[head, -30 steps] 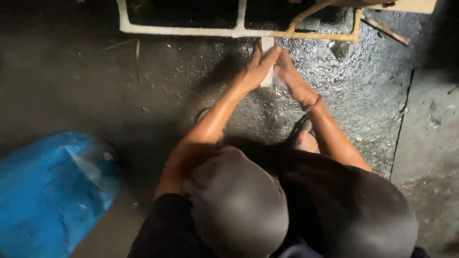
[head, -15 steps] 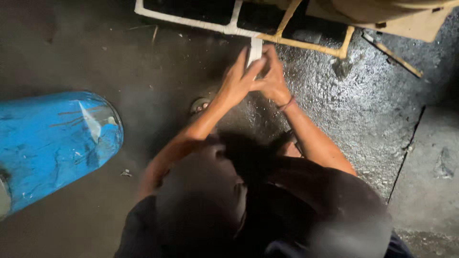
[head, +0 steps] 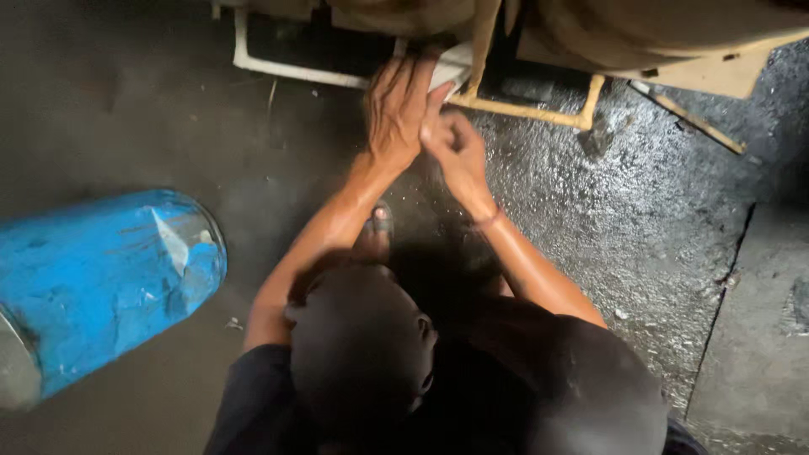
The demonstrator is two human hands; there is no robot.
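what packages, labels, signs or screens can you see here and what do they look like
No labels, signs or screens in view.
Blue drum: lies on its side on the wet floor, left of the arms; scuffed, dented.
White folded piece: at the frame, under both the left hand and right hand; blank.

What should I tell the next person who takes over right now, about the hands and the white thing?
Left hand: fingers spread flat against the white piece, pressing it at the frame's edge.
Right hand: closed in a loose fist just below that piece, touching the left hand.
The white piece sits where the white frame bar meets the yellow frame bar.
A blue drum lies on its side on the wet floor, off to the left.
Done: both hands are on the piece. Whether it is fixed cannot be told.
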